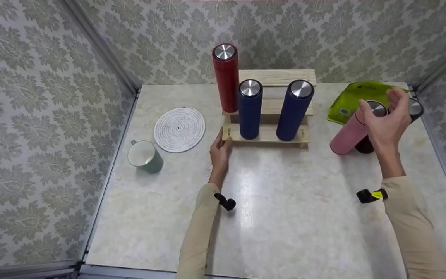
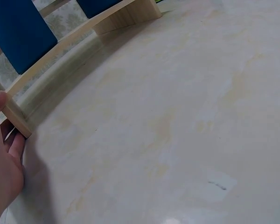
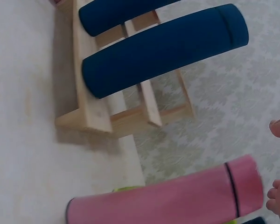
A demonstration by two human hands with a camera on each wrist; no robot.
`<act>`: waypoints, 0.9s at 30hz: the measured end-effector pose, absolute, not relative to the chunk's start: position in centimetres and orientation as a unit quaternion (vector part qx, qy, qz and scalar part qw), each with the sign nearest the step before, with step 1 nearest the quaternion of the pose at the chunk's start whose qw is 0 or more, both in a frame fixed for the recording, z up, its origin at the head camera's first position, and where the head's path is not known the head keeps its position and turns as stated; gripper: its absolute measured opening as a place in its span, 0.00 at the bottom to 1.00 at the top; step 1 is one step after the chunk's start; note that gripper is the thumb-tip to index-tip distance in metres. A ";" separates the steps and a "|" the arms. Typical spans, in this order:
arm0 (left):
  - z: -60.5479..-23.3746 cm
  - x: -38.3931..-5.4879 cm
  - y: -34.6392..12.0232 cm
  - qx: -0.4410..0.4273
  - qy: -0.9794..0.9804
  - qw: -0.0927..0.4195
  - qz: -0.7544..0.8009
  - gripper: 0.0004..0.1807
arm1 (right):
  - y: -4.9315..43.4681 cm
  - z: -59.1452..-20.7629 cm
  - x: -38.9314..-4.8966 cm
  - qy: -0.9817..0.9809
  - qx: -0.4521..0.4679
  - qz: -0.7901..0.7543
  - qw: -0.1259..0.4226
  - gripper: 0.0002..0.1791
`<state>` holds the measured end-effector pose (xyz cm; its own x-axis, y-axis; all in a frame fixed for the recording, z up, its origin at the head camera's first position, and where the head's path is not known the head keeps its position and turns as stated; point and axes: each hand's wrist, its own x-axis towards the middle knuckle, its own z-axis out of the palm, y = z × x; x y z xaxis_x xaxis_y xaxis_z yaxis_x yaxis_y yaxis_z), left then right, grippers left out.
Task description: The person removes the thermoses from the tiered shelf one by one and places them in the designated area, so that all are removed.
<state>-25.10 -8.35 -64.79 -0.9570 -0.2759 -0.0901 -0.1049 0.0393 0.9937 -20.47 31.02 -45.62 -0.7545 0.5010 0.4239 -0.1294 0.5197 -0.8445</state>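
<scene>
A tiered wooden rack (image 1: 267,133) stands against the back wall. On its front step are two dark blue bottles (image 1: 250,112) with silver lids, and a red bottle (image 1: 226,81) stands on a higher step at the left. My left hand (image 1: 220,155) grips the rack's front left corner, thumb on the shelf edge and fingers round the side. To the right, a pink bottle (image 1: 347,135) stands on the table. Around its top hovers my right hand (image 1: 389,120), thumb and fingers spread; the right wrist view has them apart from the pink bottle (image 3: 168,198).
Behind the pink bottle, a black bottle (image 1: 365,146) is partly hidden. A green packet (image 1: 347,102) lies at the back right. On the left are a round white woven mat (image 1: 179,130) and a pale green mug (image 1: 151,161). Patterned walls enclose the table.
</scene>
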 end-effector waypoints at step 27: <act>-64.6 -25.1 -8.3 0.132 -0.706 0.059 -0.693 0.31 | 20.8 -36.1 -26.8 -0.836 -0.030 0.501 0.221 0.42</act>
<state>-25.11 -8.33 -64.62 -0.9581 -0.2682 -0.1004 -0.1056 0.0050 0.9944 -26.76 20.84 -36.12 -0.9006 0.2712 0.3397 -0.1714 0.4965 -0.8510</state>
